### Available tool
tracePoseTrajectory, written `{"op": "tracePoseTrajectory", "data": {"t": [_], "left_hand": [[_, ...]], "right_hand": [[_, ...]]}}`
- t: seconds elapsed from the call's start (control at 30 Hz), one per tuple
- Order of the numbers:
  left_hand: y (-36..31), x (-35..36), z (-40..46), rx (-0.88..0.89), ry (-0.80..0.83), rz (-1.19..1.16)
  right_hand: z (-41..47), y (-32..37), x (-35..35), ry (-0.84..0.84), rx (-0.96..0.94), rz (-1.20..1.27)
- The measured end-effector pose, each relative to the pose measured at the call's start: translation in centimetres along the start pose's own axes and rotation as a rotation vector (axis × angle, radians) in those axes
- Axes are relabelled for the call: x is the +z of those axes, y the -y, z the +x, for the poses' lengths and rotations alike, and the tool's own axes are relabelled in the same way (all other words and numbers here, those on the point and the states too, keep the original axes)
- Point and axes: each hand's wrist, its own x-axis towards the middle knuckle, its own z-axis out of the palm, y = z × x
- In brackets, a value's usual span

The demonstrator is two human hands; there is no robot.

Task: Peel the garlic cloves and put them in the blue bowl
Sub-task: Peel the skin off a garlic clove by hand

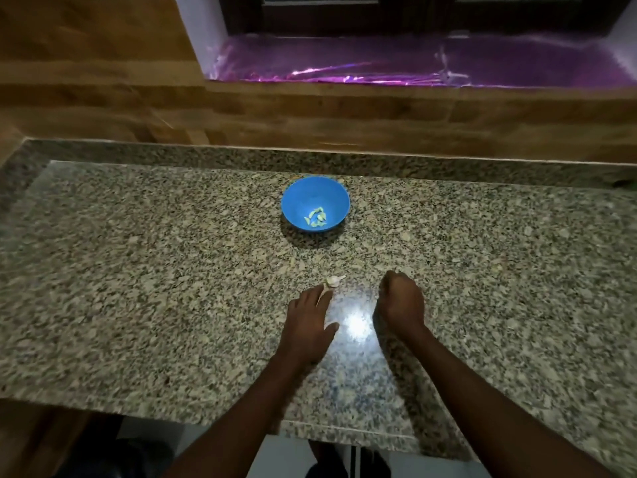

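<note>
The blue bowl [315,188] stands on the granite counter at mid-depth, with several pale peeled cloves [316,216] in its bottom. Nearer to me, a small garlic piece [335,280] with papery skin sticks out from the fingertips of my left hand [310,317]. Its pale stalk lies across those fingers, which pinch it, and the thumb is spread to the right. My right hand [401,300] is a little to the right, fingers curled under. A small pale bit, seemingly a garlic clove [396,271], shows at its fingertips, and the rest is hidden.
The speckled granite counter [172,270] runs wide to both sides, with its front edge just below my forearms. A raised granite lip and a wooden wall stand behind the bowl. A purple-lit window sill [413,63] lies above that.
</note>
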Motion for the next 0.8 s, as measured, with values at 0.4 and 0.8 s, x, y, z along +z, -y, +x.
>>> {"op": "tracePoseTrajectory", "data": {"t": [0.4, 0.8], "left_hand": [[1.3, -0.2, 0.4, 0.065, 0.002, -0.127], [0.7, -0.8, 0.0, 0.096, -0.037, -0.004]], "right_hand": [[11.6, 13.0, -1.5, -0.139, -0.076, 0.267], [3.5, 6.6, 1.9, -0.098, 0.028, 0.277]]}}
